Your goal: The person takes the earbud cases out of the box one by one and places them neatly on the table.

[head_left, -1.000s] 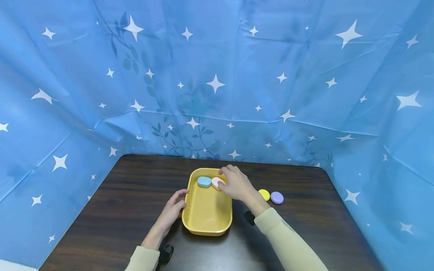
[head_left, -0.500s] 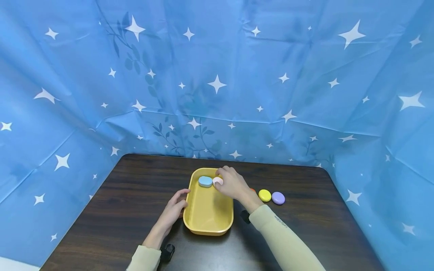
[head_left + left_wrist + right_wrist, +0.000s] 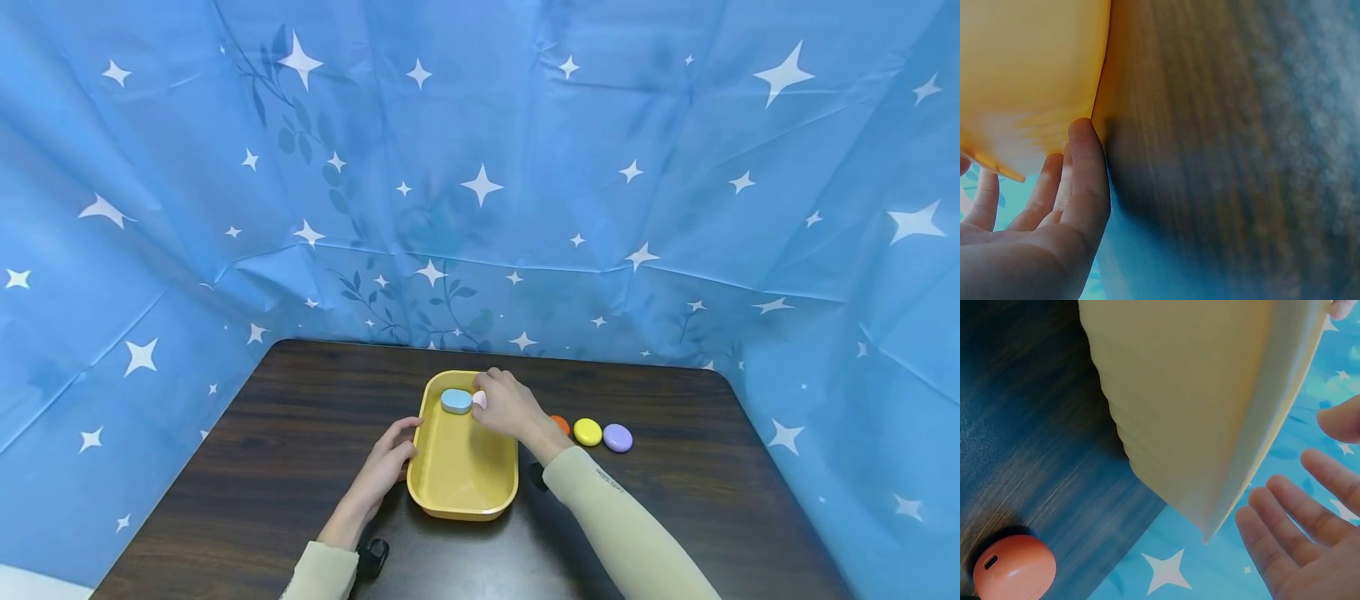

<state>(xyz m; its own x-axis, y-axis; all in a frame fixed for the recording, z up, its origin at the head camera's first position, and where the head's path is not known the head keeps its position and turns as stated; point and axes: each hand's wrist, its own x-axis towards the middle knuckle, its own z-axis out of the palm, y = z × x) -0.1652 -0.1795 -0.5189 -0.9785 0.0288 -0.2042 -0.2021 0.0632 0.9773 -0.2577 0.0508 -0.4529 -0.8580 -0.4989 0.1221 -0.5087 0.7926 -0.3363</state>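
Watched from my remote post, a blue backdrop (image 3: 555, 208) printed with white stars hangs behind a dark wood-grain table (image 3: 660, 483). On the table, my head view shows 1 yellow tray (image 3: 462, 479), set lengthwise between 2 arms in pale sleeves (image 3: 622, 517). The person's left hand (image 3: 384, 465) touches the tray's left side, its fingers extended against the wall and rim and grasping nothing that I can see. The right hand (image 3: 504, 403) reaches over the far right corner, released: my right wrist view shows a gap between thumb and relaxed fingers. A black device (image 3: 372, 558) is by the left wrist. Of 5 small rounded pieces, 2 are in the tray's far end: a blue piece (image 3: 456, 401) and, just beside it, a pink piece (image 3: 478, 400) partly hidden by the right hand. I cannot tell whether that hand touches it. The other 3 lie on the table right of the tray: a purple piece (image 3: 617, 437), a yellow piece (image 3: 587, 432) and an orange piece (image 3: 1015, 569), which bears a small dark slot (image 3: 990, 562).
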